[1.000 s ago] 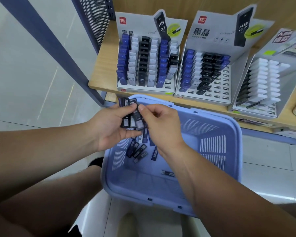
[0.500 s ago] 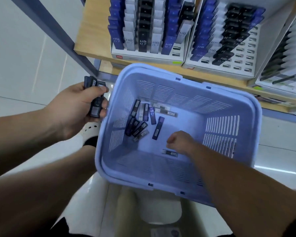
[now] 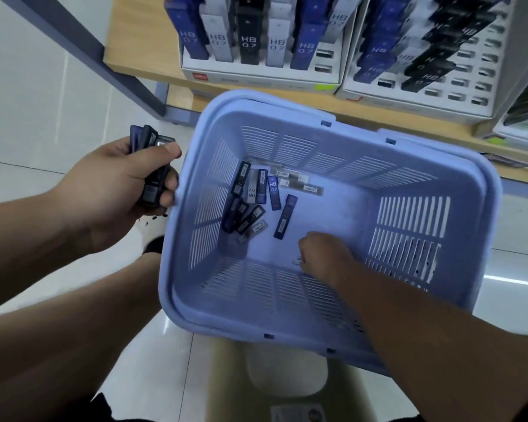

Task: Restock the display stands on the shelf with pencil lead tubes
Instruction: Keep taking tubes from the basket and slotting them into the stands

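Pencil lead tubes (image 3: pixel 273 190) lie loose on the floor of a pale blue slotted basket (image 3: pixel 333 214), gathered toward its left wall. The basket sits just below the wooden shelf (image 3: pixel 141 59) that carries the display stands (image 3: pixel 259 76). A further bundle of tubes (image 3: pixel 151 185) is clenched in the left hand (image 3: pixel 113 193), thumb across the top and fingers wrapped beneath, just outside the basket's left rim. This is judged a collecting hand, kept clear so the other can pick freely. The right hand (image 3: pixel 323 251) reaches down to the basket floor, knuckles up, over a single tube (image 3: pixel 297 262) of which only one end shows. Its fingertips are hidden, so whether that tube is pinched or merely touched cannot be determined. The left stand's front row reads HB 07 and looks nearly full. The neighbouring stand (image 3: pixel 424 86) has open slots along its front and is the probable destination. Step in hand, by judgement: gathering stock before loading.
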Available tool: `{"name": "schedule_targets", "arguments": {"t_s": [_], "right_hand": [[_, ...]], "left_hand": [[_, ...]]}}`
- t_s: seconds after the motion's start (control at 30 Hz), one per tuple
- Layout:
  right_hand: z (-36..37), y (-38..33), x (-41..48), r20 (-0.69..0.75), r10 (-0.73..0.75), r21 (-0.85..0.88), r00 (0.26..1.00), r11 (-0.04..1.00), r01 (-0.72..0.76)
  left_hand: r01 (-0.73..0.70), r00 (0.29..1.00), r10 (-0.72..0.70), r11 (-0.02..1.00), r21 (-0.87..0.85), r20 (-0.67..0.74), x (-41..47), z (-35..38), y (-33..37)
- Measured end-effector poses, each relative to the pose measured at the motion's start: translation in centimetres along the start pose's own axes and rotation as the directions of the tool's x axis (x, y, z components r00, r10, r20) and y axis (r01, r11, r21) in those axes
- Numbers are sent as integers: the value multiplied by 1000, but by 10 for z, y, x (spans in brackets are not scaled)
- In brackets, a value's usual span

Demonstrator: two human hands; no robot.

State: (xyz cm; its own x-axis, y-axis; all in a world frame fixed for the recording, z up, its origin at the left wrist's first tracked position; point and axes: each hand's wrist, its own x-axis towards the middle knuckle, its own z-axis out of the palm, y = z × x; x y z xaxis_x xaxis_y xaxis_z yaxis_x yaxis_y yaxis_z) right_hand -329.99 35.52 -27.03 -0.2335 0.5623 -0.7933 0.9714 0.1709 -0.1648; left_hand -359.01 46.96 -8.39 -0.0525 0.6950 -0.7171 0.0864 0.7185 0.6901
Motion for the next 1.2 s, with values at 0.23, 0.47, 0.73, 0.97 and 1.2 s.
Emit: {"name": "schedule_targets", "arguments": {"t_s": [0.23,0.47,0.73,0.97,1.2], "right_hand": [[-18,-17,21,43,583,940,812,251,-230],[-33,-45,49,74,609,902,790,297,-314],[-39,-52,59,65,635,795,770,433,-424],[-41,-55,59,46,590,818,806,441,-370],[-64,-51,29,131,441,991,888,-27,-133]], "left_hand": [[-10,1000,10,1000,-11,2,-3,-1,-2],[-6,1000,6,1000,-23,9,0,-4,-5],[-2,1000,2,999,-38,-5,0,-3,-2],[-25,1000,25,999,-35,-13,0,-3,4],[-85,996,83,994,-63,-34,-7,6,22]]}}
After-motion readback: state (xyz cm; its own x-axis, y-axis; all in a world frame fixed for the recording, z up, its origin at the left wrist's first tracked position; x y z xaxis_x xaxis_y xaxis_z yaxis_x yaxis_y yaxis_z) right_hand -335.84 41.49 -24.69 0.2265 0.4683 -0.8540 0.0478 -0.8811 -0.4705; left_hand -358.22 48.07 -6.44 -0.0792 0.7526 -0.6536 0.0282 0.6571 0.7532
